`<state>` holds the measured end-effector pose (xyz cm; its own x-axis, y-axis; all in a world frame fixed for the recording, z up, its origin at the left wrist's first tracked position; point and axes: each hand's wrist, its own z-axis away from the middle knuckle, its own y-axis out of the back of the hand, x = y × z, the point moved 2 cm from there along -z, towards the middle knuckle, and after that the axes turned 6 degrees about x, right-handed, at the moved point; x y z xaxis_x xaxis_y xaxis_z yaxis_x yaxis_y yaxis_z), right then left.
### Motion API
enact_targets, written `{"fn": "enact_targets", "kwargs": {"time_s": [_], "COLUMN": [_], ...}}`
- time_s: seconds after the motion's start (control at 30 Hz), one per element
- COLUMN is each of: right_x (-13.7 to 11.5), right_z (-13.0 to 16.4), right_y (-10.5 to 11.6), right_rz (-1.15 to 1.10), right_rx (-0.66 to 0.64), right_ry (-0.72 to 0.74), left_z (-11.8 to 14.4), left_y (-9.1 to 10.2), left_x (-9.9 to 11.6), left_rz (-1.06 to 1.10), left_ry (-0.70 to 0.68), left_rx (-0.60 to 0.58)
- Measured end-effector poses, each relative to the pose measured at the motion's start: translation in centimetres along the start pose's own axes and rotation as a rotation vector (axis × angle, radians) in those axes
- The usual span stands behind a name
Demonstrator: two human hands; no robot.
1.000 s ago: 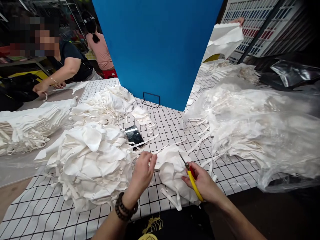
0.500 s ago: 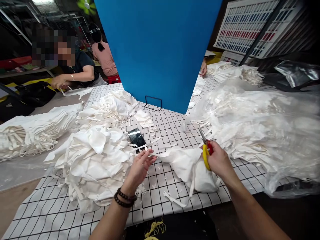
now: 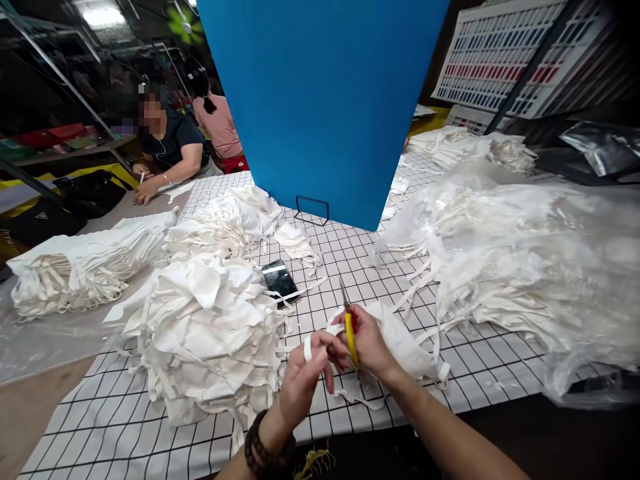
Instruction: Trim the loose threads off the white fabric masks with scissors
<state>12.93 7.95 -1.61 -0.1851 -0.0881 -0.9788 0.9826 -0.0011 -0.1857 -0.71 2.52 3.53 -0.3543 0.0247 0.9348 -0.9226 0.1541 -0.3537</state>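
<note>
Head view: right hand (image 3: 367, 343) grips snips (image 3: 349, 319) beside left hand (image 3: 305, 373).

The left hand (image 3: 307, 373) pinches a white strap (image 3: 308, 348). The right hand (image 3: 367, 340) holds yellow snips (image 3: 349, 320) just beside it, tips up. A white cloth piece (image 3: 405, 337) lies under the right hand, maybe a mask. A phone (image 3: 280, 280) rests near a big cloth pile (image 3: 205, 327).

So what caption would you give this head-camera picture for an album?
Left hand pinches a white strap while right hand holds yellow-handled snips over a white cloth piece.
</note>
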Motion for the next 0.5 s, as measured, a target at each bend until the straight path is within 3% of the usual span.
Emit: {"fn": "enact_targets", "kwargs": {"time_s": [0.07,0.1,0.17,0.23,0.3,0.37,0.43,0.5], "right_x": [-0.4,-0.8,-1.6,-2.1,-2.3,-2.3,-2.4,-2.8], "right_z": [-0.9,-1.3,-1.7,-1.8,-1.7,-1.5,-1.2,-1.0], "right_y": [0.7,1.2,2.0,2.5,2.5,2.2,1.9,1.7], "right_rz": [0.017,0.027,0.048,0.081,0.125,0.175,0.226,0.276], "right_rx": [0.076,0.107,0.129,0.108,0.071,0.039,0.016,-0.01], "right_ry": [0.064,0.1,0.161,0.196,0.203,0.198,0.198,0.208], "left_z": [1.7,2.6,4.5,6.0,6.3,5.1,3.2,1.7], "left_y": [1.1,1.8,3.2,4.1,4.5,4.6,4.4,3.6], "left_x": [0.0,-0.1,-0.2,-0.1,0.9,2.3,3.6,4.1], "left_rz": [-0.349,-0.465,-0.545,-0.506,-0.492,-0.617,-0.848,-1.039], "left_ry": [-0.07,-0.04,0.201,0.548,0.715,0.566,0.271,0.018], "left_rx": [0.069,0.129,0.178,0.065,-0.022,0.146,0.414,0.587]}}
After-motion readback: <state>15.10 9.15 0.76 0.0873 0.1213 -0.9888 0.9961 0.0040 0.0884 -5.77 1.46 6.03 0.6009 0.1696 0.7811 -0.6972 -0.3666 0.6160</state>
